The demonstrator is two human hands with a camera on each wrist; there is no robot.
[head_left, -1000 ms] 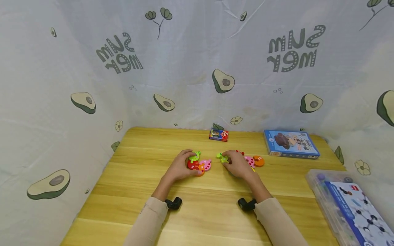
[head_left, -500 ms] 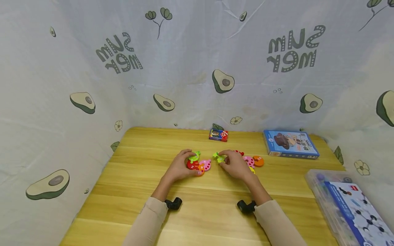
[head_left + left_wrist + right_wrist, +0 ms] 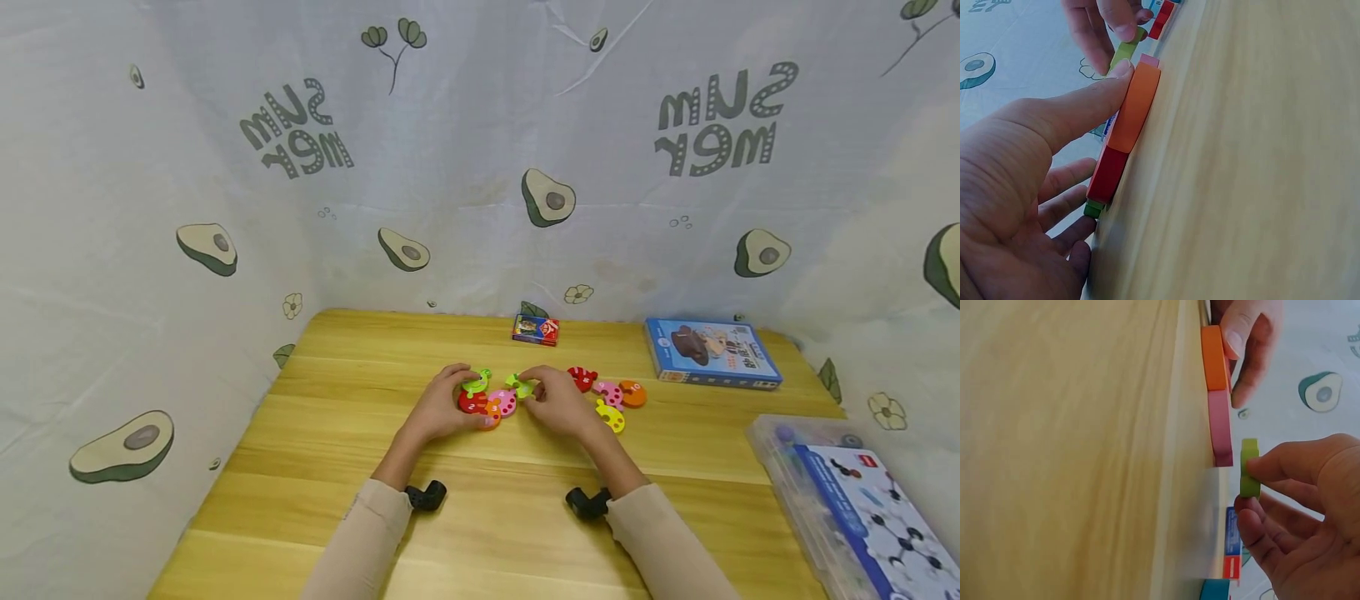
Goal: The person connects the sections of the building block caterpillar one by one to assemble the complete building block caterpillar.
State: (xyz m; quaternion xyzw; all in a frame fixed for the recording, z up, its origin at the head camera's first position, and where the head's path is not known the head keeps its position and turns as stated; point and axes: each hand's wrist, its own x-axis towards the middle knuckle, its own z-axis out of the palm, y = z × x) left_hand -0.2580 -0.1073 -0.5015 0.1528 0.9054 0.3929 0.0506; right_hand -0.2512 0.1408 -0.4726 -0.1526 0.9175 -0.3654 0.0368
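In the head view, my left hand point(image 3: 435, 408) holds a small chain of joined number puzzle pieces on the table: a green head piece point(image 3: 478, 382), a red piece point(image 3: 470, 403), an orange piece point(image 3: 1137, 109) and a pink piece point(image 3: 1220, 428). The left thumb lies against the orange edge; its fingers reach round the far side. My right hand point(image 3: 561, 403) pinches a light green puzzle piece point(image 3: 1249, 478) between thumb and fingers. That piece is raised off the table, just beyond the pink piece's end and apart from it in the right wrist view.
Loose red point(image 3: 582, 379), pink point(image 3: 611, 395), orange point(image 3: 633, 393) and yellow point(image 3: 612, 418) pieces lie right of the right hand. Behind are a small card box point(image 3: 536, 330) and a blue box point(image 3: 712, 354). A clear plastic case point(image 3: 787, 492) stands at the right edge.
My right hand has moved left with the light green piece, close to the pink piece, uncovering the loose pieces behind it. The left hand stays on the joined pieces.
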